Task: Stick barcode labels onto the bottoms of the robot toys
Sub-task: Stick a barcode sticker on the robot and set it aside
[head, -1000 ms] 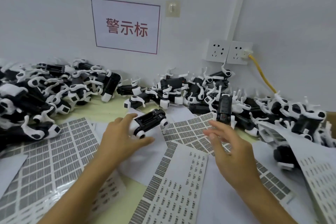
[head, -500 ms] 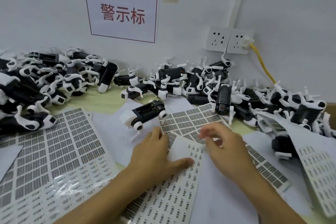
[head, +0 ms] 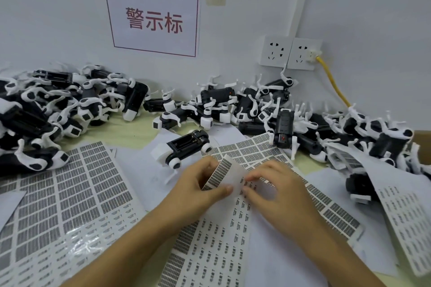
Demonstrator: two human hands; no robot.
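The tabletop (head: 130, 131), pale yellow-green where it shows, is mostly covered with paper and label sheets. Along its far edge, against the wall, lie two big heaps of black-and-white robot toys: the left heap (head: 58, 112) and the right heap (head: 291, 114), the latter trailing off toward the far right. A large label sheet (head: 70, 193) with many rows of barcodes lies flat at the near left, and another sheet (head: 408, 216) hangs at the right edge. In the middle, the centre label sheet (head: 214, 247) runs from the near edge up to the hands, its far end curled up off the tabletop. Just beyond that curl, a single robot toy (head: 184, 147) lies alone on white paper, its black underside turned up. The left hand (head: 200, 184) grips the curled end of the centre sheet between thumb and fingers. The right hand (head: 275, 186) is just beside it, its fingertips pinching at a label on the same sheet.
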